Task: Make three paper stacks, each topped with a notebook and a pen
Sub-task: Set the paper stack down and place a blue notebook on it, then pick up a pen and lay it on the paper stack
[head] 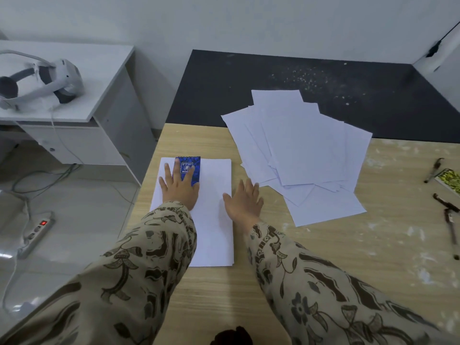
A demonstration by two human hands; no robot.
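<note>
Nearest on the counter (323, 265), one squared paper stack (214, 232) lies at the left edge.

The left hand (178, 189) lies flat on it with fingers straight and spread. It grips nothing, and its fingertips overlap the blue notebook (191, 165) at the stack's far end.

The right hand (245, 202) is likewise flat and spread. It rests on the counter against the stack's right edge and holds nothing.

Beyond, the loose sheets (303, 150) lie fanned and partly overhang the counter's far edge. At far right lie pens (432, 171) and a second notebook (449, 179); no pen is on the stack yet.

Assessment:
- **Sheets:** light, limp and likely to slide on one another. Best gathered by opposite edges with both hands.
- **Notebook:** small and stiff. Take it by its long sides.
- **Pens:** may roll. Pinch mid-barrel.
</note>
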